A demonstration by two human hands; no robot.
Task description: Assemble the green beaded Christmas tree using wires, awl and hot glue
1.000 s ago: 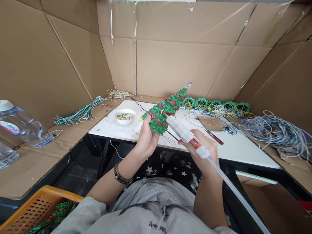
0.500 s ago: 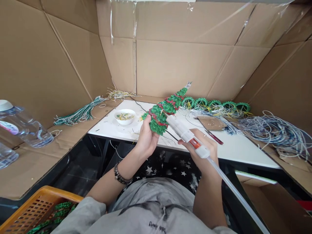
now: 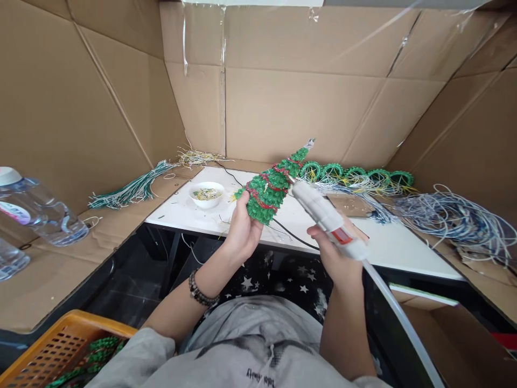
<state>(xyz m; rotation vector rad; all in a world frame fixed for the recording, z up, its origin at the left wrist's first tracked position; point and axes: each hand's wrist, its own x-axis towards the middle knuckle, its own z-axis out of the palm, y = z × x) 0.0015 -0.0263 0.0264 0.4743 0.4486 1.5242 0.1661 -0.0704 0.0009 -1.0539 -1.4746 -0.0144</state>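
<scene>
Grips a miniature Christmas tree [image 3: 267,197] low on its left side with the left hand [image 3: 244,229], pressing the thumb onto the green branches. Holds it tilted just over the near edge of the white tabletop [image 3: 407,242], pointing the silvery tip [image 3: 309,144] up and away to the right. Clasps a white hot-glue gun [image 3: 322,207] in the closed right hand [image 3: 338,264], aiming the metal nozzle [image 3: 292,180] at the red garland [image 3: 278,187] near the tree's right edge; cannot tell whether touching or just short of it. Has a black cord [image 3: 297,237] just below the tree and a clear glue stick [image 3: 398,312] trailing from the gun beside the right forearm. Wears a beaded bracelet [image 3: 197,291] on the left wrist. Has a white bowl [image 3: 205,203] of wire snippets [image 3: 207,193] left of the left hand, and a brown cardboard piece [image 3: 351,205] just beyond the right. Has green rings [image 3: 332,165] in a row behind the grip to the right, and green-and-white wires [image 3: 133,186] bundled well to the left. Has a large wire coil [image 3: 464,218] well right of both hands. Faces a cardboard wall [image 3: 299,108] beyond everything.
</scene>
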